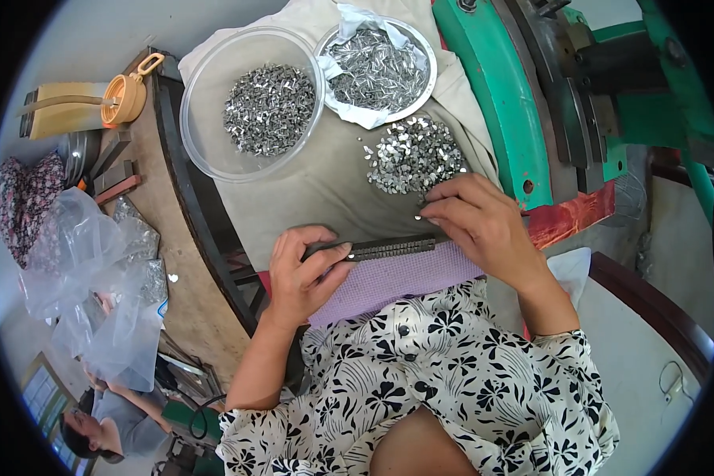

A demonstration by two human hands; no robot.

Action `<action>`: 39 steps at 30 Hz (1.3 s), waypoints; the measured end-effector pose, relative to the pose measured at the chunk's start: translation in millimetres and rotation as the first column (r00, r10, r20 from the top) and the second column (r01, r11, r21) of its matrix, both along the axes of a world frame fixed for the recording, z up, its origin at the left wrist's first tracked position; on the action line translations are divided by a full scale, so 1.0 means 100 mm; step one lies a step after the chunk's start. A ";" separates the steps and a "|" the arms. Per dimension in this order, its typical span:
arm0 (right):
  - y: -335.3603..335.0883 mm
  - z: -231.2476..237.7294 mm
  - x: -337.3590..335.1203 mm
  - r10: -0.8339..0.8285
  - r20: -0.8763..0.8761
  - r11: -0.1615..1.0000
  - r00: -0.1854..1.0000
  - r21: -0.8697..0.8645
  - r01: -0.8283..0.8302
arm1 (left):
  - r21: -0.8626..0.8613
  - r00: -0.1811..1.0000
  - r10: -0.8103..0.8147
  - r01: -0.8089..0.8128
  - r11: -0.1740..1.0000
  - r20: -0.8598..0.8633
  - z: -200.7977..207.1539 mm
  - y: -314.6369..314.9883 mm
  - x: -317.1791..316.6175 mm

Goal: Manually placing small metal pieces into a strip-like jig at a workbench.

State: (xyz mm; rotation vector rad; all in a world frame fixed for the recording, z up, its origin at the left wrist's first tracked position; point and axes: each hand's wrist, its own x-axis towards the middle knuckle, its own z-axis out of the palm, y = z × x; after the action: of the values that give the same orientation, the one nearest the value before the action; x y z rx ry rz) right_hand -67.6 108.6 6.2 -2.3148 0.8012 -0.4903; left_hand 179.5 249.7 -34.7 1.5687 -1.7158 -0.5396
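Note:
A dark, narrow bar with rows of small slots (393, 247) lies across the purple textured cloth (397, 278) in front of me. Its left end is gripped by my left hand (305, 270), whose thumb rests beside a small shiny spot on the bar. My right hand (480, 226) is at the near edge of a loose pile of small flat metal pieces (415, 155). Thumb and forefinger are pinched together, with a small bright metal piece (418, 216) at their tips.
Beyond the bar stand a clear plastic tub (202, 131) of small metal parts and a paper-lined metal bowl (428, 83) of thin metal pins. A green machine (496, 95) rises at the right. Plastic bags (95, 262) lie on the left table; another person (127, 424) sits beyond.

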 end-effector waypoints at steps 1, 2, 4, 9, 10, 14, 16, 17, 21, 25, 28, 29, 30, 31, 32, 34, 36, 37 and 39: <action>0.01 -0.01 0.00 -0.018 0.005 1.000 1.000 0.010 0.018 | -0.005 1.000 -0.002 0.002 1.000 0.000 -0.01 0.01 0.00; 0.00 -0.01 -0.01 -0.034 0.009 0.999 0.999 0.018 0.033 | -0.005 1.000 0.000 0.000 1.000 -0.007 -0.02 0.00 0.00; 0.02 0.00 -0.02 -0.037 -0.003 0.999 0.999 0.005 0.037 | -0.011 1.000 0.005 -0.005 1.000 -0.017 -0.05 -0.02 0.01; 0.04 0.09 -0.08 -0.022 -0.019 0.999 1.000 -0.039 0.021 | -0.009 1.000 -0.008 0.008 1.000 0.009 -0.02 0.01 0.03; 0.06 0.10 -0.12 -0.027 -0.017 1.000 0.999 0.002 0.027 | -0.007 1.000 -0.005 0.005 1.000 0.002 -0.02 0.00 0.01; 0.21 0.08 -0.26 -0.056 -0.021 0.992 0.998 0.110 0.058 | -0.002 0.999 -0.022 0.022 1.000 0.038 0.00 0.01 0.03; 0.27 0.04 -0.30 -0.081 -0.004 0.989 0.997 0.120 0.080 | 0.002 0.998 -0.035 0.035 0.999 0.057 0.01 0.00 0.04; 0.29 0.01 -0.32 -0.082 -0.004 0.989 0.997 0.122 0.082 | -0.005 0.998 -0.039 0.039 0.999 0.057 0.01 0.00 0.04; 0.34 -0.06 -0.35 -0.120 0.043 0.989 0.992 0.096 0.115 | -0.007 0.998 -0.047 0.047 0.999 0.043 0.00 -0.01 0.03; 0.37 -0.11 -0.34 -0.126 0.096 0.992 0.987 0.019 0.124 | -0.015 0.997 -0.053 0.054 0.998 0.050 0.00 -0.01 0.05; 0.34 -0.11 -0.35 -0.087 0.109 0.991 0.990 -0.095 0.097 | 0.007 0.997 -0.061 0.060 0.998 0.050 -0.01 0.01 0.04; 0.33 -0.10 -0.35 -0.086 0.109 0.990 0.990 -0.098 0.097 | 0.016 0.998 -0.052 0.052 0.999 0.043 0.00 0.01 0.04; 0.33 -0.10 -0.34 -0.074 0.102 0.987 0.992 -0.134 0.087 | 0.024 0.998 -0.043 0.042 0.999 0.035 0.00 0.01 0.04; 0.32 -0.09 -0.34 -0.062 0.095 0.983 0.994 -0.169 0.077 | 0.023 0.999 -0.041 0.041 0.999 0.035 0.00 0.02 0.02; 0.33 -0.09 -0.32 -0.065 0.095 0.982 0.993 -0.172 0.080 | 0.009 0.999 -0.039 0.039 0.999 0.032 -0.01 0.01 0.02; 0.36 -0.11 -0.28 -0.055 0.092 0.980 0.994 -0.186 0.072 | -0.005 0.999 -0.040 0.040 0.999 0.027 -0.03 0.00 0.03; 0.38 -0.14 -0.27 -0.049 0.072 0.975 0.996 -0.212 0.064 | -0.013 0.999 -0.035 0.035 0.999 0.020 -0.03 0.01 0.03; 0.39 -0.15 -0.26 -0.043 0.053 0.970 0.998 -0.237 0.054 | -0.010 0.999 -0.035 0.035 0.999 0.017 -0.03 0.00 0.03; 0.40 -0.16 -0.27 -0.043 0.045 0.968 0.998 -0.247 0.053 | -0.012 0.999 -0.032 0.032 0.999 0.018 -0.01 -0.02 0.02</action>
State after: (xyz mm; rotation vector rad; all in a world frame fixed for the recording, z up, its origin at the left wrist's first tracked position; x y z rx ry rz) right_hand -94.7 148.5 -9.7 -2.5094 0.8187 -0.6901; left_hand 181.8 247.9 -35.6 1.5440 -1.7571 -0.5313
